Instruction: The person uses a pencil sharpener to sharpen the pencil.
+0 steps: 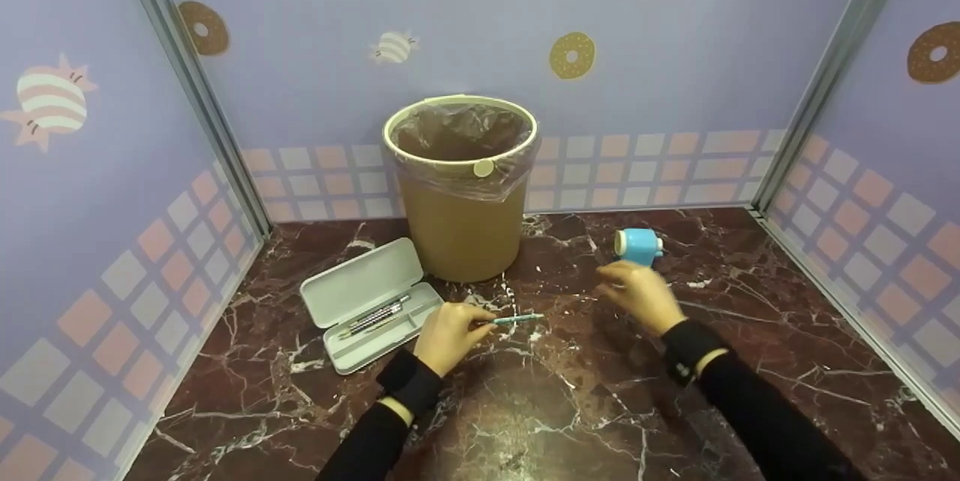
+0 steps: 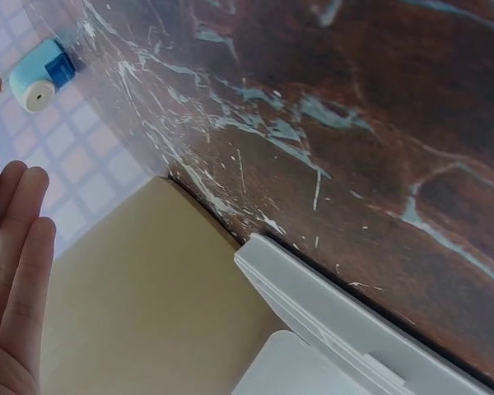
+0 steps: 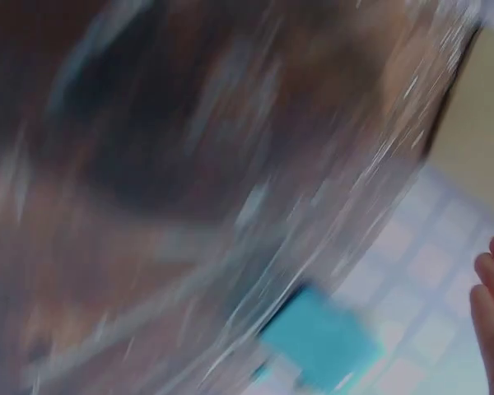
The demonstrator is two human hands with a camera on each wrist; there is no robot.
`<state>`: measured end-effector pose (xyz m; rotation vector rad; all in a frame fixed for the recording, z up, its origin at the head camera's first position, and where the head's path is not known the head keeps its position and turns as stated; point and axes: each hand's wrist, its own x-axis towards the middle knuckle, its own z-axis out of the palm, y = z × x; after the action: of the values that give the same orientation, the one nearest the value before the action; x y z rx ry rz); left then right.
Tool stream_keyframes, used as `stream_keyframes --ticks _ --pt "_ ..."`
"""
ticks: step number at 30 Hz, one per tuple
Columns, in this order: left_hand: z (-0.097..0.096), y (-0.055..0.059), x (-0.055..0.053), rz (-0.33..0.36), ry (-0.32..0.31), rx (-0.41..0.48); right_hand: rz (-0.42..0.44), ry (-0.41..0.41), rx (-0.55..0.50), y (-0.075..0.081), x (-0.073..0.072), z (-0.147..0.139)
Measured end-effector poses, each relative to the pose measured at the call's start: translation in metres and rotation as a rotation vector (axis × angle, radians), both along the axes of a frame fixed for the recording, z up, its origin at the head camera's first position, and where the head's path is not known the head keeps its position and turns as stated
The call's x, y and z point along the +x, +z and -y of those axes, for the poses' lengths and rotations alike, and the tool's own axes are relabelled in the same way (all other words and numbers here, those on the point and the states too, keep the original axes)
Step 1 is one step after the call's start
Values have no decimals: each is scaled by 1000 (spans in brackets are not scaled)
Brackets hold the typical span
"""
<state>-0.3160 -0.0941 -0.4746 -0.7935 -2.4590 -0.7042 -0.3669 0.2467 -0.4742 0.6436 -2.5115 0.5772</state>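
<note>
Left hand (image 1: pixel 450 335): fingers pinch teal pencil (image 1: pixel 517 319) | right hand (image 1: pixel 641 295): fingers released, just beside blue device (image 1: pixel 639 244) | pencil: over marbled table (image 1: pixel 555 406), right of open grey case (image 1: pixel 364 282) with pens (image 1: pixel 379 315) | bin (image 1: pixel 465 233): upright behind and right of case

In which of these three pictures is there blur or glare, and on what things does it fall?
Right wrist view: strongly smeared, tabletop streaked, blue object soft-edged; head view: mostly clear, with pale glare on the near tabletop and the right hand slightly blurred; left wrist view: fairly sharp, edges of the grey case distinct.
</note>
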Motion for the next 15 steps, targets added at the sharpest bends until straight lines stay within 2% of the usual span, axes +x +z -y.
stream_keyframes --ticks 4,7,11,15 --pt "1 -1 -1 -11 -2 0 18 -108 70 10 -18 -29" --pt "1 -1 0 2 -3 2 18 -159 119 15 -30 -44" --pt "2 -2 1 10 1 -6 21 -191 175 19 -43 -55" --pt "2 -2 1 5 -1 -10 64 -212 192 17 -54 -64"
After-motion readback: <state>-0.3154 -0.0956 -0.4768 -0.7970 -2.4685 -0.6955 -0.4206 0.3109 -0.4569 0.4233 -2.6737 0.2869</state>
